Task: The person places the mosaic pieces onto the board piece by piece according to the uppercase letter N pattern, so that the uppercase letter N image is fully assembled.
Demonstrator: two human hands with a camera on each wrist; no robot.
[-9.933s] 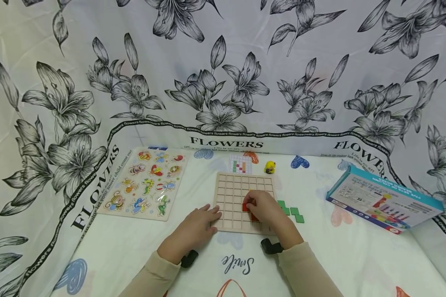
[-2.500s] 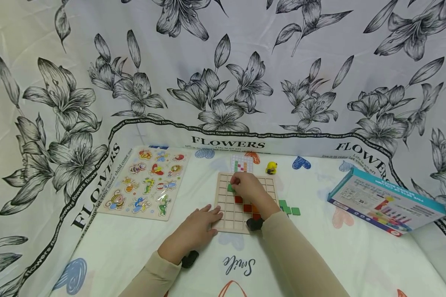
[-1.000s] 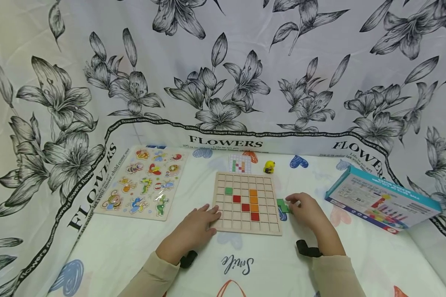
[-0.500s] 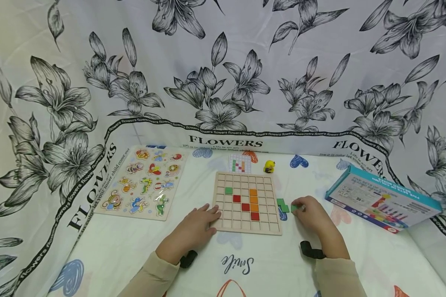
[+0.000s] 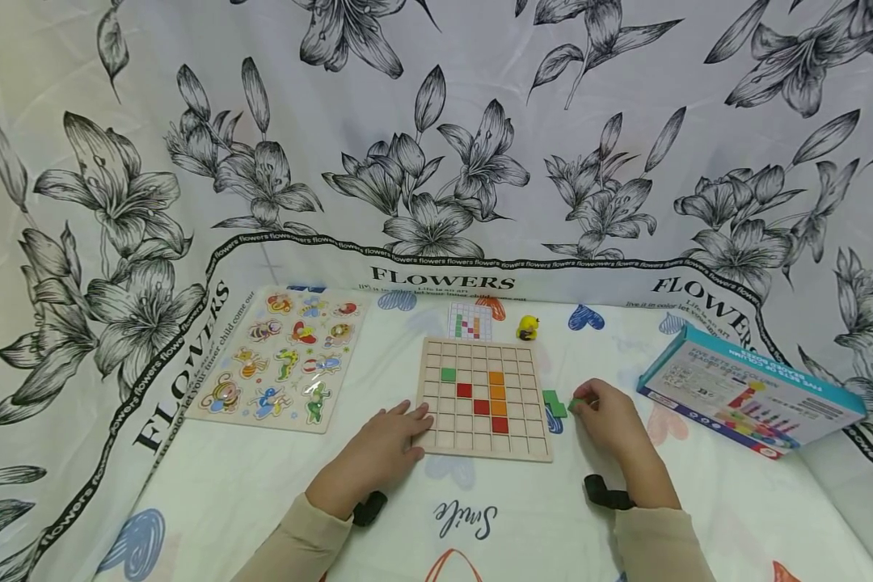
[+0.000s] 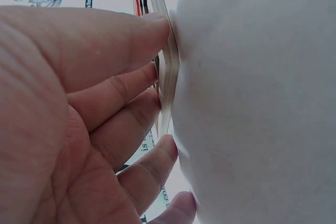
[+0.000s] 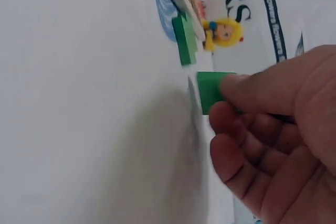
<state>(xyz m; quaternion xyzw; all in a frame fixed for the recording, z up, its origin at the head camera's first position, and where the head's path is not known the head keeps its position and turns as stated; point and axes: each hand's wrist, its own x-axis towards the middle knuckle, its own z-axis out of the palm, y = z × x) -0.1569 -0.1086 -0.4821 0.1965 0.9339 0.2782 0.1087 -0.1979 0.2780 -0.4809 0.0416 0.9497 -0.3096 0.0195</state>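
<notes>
The right hand (image 5: 609,420) pinched a green square tile (image 7: 209,93) off the three-o'clock side of the pale wooden grid board (image 5: 481,390); its fingertip hold risked a slip. The left hand (image 5: 380,449) (relaxed, not gripping) touched the board's eight-o'clock edge; pressing might skew it.

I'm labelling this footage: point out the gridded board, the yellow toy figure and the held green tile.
Gridded board (image 5: 464,407), head view: a bare square near its middle.
Yellow toy figure (image 5: 527,322), head view: its yellow upper part.
Held green tile (image 7: 210,94), right wrist view: its uncovered flat face.
</notes>
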